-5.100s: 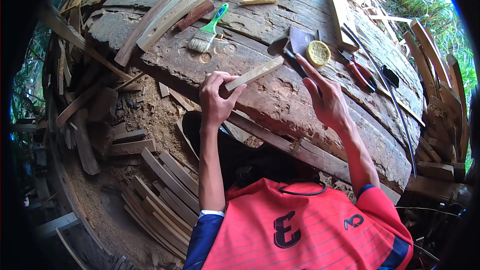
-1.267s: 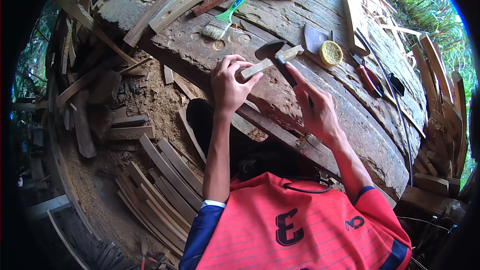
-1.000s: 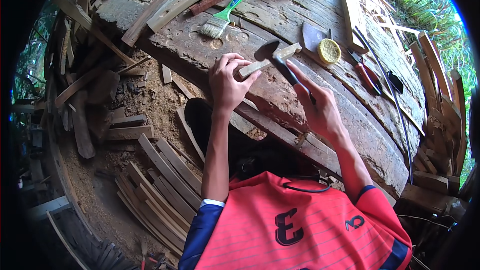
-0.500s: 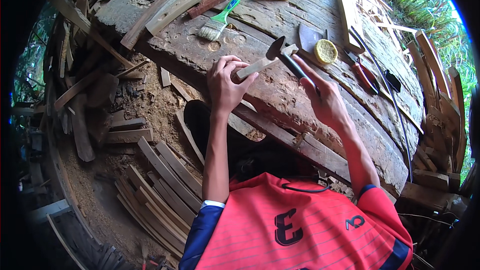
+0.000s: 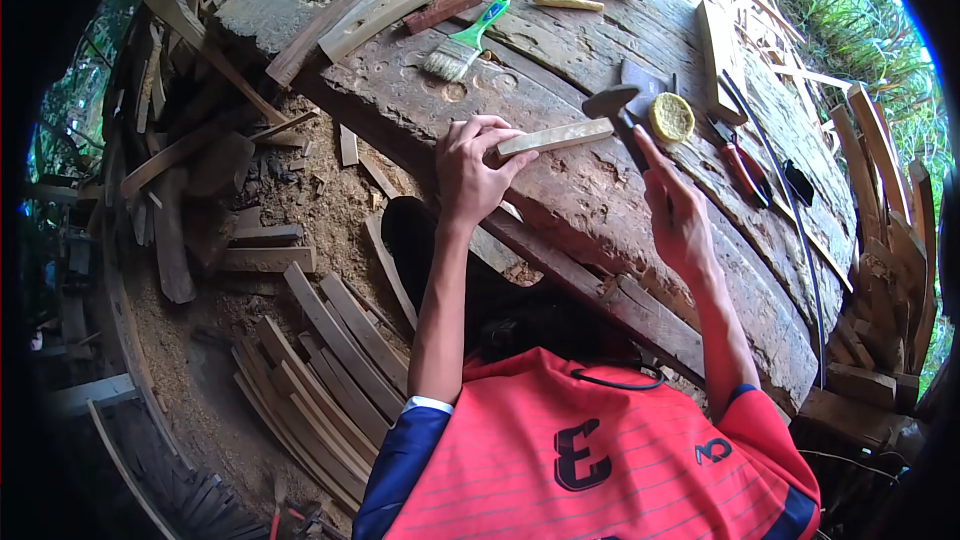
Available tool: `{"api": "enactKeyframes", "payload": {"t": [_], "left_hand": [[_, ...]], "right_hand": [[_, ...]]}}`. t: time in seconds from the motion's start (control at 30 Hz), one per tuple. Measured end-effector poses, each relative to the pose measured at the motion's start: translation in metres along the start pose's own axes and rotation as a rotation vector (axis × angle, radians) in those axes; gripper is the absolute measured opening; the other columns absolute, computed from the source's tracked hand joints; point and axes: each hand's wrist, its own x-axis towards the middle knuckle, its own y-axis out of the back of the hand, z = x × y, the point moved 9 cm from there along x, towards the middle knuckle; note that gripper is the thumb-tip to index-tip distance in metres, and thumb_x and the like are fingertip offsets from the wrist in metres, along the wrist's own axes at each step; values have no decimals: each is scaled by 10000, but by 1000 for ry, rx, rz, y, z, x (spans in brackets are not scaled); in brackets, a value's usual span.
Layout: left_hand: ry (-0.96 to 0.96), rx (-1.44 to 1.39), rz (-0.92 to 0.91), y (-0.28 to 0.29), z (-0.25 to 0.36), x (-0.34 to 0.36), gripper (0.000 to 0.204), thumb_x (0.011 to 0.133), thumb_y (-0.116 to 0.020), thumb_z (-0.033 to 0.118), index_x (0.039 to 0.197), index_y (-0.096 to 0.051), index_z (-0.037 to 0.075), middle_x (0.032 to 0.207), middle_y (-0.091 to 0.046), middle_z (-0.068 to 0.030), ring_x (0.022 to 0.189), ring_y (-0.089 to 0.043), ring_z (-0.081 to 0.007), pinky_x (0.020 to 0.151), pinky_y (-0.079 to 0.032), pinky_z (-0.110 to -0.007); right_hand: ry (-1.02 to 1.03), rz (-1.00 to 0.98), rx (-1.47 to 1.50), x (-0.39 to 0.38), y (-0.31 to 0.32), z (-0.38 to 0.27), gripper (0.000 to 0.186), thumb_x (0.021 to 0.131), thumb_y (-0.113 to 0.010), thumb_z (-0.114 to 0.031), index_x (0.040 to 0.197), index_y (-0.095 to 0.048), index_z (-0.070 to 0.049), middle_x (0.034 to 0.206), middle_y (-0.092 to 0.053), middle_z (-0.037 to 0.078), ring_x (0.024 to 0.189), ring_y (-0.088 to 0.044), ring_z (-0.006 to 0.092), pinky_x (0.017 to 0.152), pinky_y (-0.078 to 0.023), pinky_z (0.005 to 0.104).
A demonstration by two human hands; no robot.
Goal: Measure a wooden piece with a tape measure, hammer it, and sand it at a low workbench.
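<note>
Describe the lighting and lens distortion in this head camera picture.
Head view throughout: daylit grass at upper right looks bright; wooden strips at lower left, dimmer; fisheye curvature bows the plank workbench; black vignetting darkens both side edges; hammer fairly sharp.

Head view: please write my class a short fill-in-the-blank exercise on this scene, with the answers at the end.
The left hand holds a pale strip of ____.
The dark-headed tool is held in the ____.
The paintbrush has a mainly ____ handle.
The round object beside the tool is ____ in colour.

Missing words: wood; right hand; green; yellow.
</note>
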Motion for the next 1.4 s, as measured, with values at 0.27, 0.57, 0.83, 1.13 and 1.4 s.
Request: {"api": "enactKeyframes", "payload": {"t": [0.27, 0.57, 0.83, 1.13, 1.4], "left_hand": [[-130, 78, 298, 27, 21, -13, 426, 943, -854, 380, 1319, -783, 192, 1226, -681, -88, 1029, -657, -264, 946, -534, -407], [205, -85, -121, 36, 77, -52, 361, 1095, -661, 333, 1328, -606, 62, 975, -761, -193, 829, -766, -419, 696, -592, -492], [332, -211, -33, 55, 19, -86, 372, 1154, -559, 291, 1349, -640, -15, 1050, -762, -225, 954, -763, -411, 810, -563, -479], [240, 72, -188, 65, -2, -45, 457, 1159, -508, 384, 1550, -574, 157, 1272, -741, -231, 1029, -751, -463, 820, -583, -528], [273, -113, -292, 51, 3, -50, 574, 1186, -456, 369, 1705, -390, 133, 1659, -507, -226, 1546, -468, -409, 1225, -425, -431]], "right_hand": [[-112, 102, 254, -7, -11, -7, 537, 1149, -560, -219, 1676, -466, -174, 746, -592, 67, 647, -513, 137, 660, -486, 338], [331, -94, 133, 30, -45, -75, 337, 1090, -667, -225, 1397, -666, -86, 1352, -713, 147, 1310, -630, 312, 1125, -419, 440], [133, -18, -157, 54, -56, 15, 321, 987, -759, -276, 1285, -733, -159, 1238, -662, 130, 1269, -584, 339, 1181, -319, 520], [147, -29, 53, 56, -57, 23, 263, 978, -757, -207, 1234, -746, -150, 1166, -639, 137, 1202, -609, 370, 1044, -511, 467], [160, -27, 68, 58, -58, 28, 275, 983, -770, -245, 1249, -747, -178, 1195, -643, 135, 1232, -601, 371, 1087, -490, 478]]}}
